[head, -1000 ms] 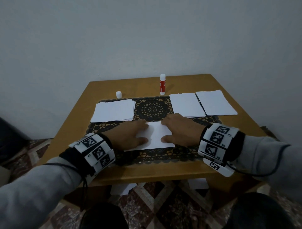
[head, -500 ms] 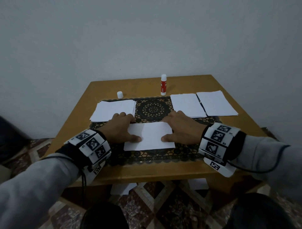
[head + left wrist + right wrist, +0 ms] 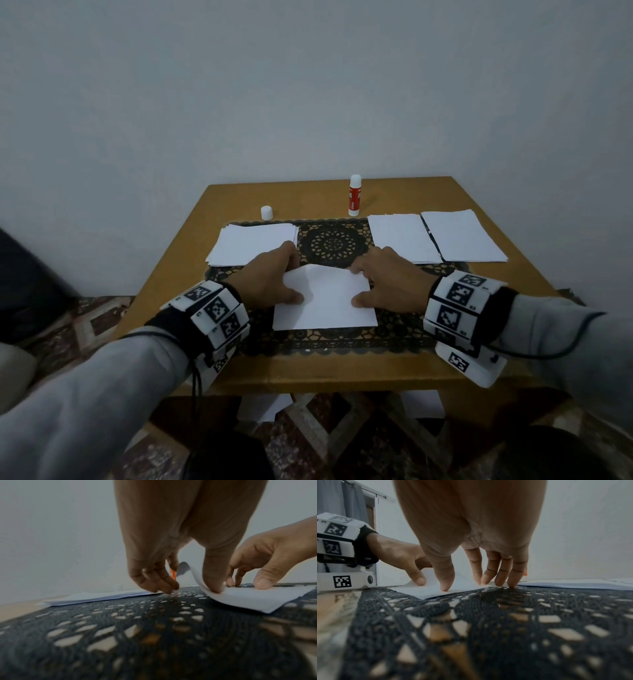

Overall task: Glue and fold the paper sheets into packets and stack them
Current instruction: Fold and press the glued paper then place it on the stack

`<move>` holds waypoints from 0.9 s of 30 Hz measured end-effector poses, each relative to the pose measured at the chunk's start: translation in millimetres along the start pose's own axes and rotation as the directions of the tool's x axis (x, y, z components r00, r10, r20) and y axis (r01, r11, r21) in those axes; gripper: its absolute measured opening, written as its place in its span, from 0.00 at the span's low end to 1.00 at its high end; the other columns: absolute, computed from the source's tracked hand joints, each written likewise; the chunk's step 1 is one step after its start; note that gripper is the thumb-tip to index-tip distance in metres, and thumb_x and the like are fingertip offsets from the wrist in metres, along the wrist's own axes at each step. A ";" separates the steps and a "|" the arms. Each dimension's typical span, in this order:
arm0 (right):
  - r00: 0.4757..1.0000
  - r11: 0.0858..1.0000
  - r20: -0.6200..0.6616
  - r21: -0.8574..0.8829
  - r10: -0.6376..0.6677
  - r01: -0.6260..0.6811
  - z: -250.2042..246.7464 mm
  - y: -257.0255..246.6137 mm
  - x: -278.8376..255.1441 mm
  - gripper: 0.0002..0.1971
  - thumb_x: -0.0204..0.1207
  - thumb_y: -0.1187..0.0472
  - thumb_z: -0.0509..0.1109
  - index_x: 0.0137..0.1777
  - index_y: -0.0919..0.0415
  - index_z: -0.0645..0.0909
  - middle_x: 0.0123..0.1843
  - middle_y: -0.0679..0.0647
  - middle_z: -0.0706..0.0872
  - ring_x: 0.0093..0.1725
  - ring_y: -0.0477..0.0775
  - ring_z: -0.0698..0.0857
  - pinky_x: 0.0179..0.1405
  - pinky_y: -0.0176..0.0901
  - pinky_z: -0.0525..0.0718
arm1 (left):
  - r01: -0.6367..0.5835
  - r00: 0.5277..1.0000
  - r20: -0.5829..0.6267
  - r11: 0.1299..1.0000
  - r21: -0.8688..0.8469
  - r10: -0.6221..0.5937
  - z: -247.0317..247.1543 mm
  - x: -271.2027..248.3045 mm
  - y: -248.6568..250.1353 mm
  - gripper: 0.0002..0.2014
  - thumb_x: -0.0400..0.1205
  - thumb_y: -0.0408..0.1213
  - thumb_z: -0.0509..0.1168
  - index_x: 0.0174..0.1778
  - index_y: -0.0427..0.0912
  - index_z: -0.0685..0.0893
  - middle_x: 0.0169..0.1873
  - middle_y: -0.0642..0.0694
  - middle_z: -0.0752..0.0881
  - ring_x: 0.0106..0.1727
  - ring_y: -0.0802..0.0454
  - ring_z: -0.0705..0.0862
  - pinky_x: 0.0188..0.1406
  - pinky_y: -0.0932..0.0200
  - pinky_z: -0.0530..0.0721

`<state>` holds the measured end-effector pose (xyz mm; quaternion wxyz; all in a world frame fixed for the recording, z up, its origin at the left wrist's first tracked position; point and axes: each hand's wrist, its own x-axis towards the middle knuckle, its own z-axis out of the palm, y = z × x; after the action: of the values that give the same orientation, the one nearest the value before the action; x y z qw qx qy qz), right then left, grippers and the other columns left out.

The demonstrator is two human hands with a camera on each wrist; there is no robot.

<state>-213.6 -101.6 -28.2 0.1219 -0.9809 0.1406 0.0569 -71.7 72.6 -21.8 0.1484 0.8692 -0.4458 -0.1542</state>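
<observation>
Two hands work a white paper sheet [image 3: 325,298] lying on the black lace mat [image 3: 332,240] near the counter's [image 3: 308,373] front edge. The left hand [image 3: 267,281] pinches the sheet's far left corner, thumb pressing on top and curled fingers [image 3: 164,580] lifting that corner off the mat. The right hand [image 3: 390,281] holds the sheet's right side, thumb pressing on top and bent fingers [image 3: 503,574] touching down at its far edge. One stack of white sheets [image 3: 253,243] lies toward the left edge, two more piles [image 3: 435,240] toward the right. An uncapped glue stick [image 3: 355,195] stands upright near the back edge, its white cap [image 3: 266,212] well apart to the left.
</observation>
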 end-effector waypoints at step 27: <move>0.930 0.533 0.251 0.765 0.270 -0.361 -35.3 -72.1 136.0 0.05 0.79 0.70 0.68 0.42 0.68 0.78 0.41 0.61 0.86 0.30 0.52 0.85 0.32 0.41 0.84 | 0.257 0.871 -0.351 0.928 -0.269 -0.343 -64.9 56.5 -114.2 0.04 0.74 0.34 0.74 0.42 0.43 0.87 0.43 0.46 0.83 0.52 0.44 0.83 0.47 0.56 0.78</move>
<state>-60.3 -79.2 2.1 0.5432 -0.7743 0.3193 0.0586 68.9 97.8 -15.7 0.3013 0.9199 -0.2468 -0.0452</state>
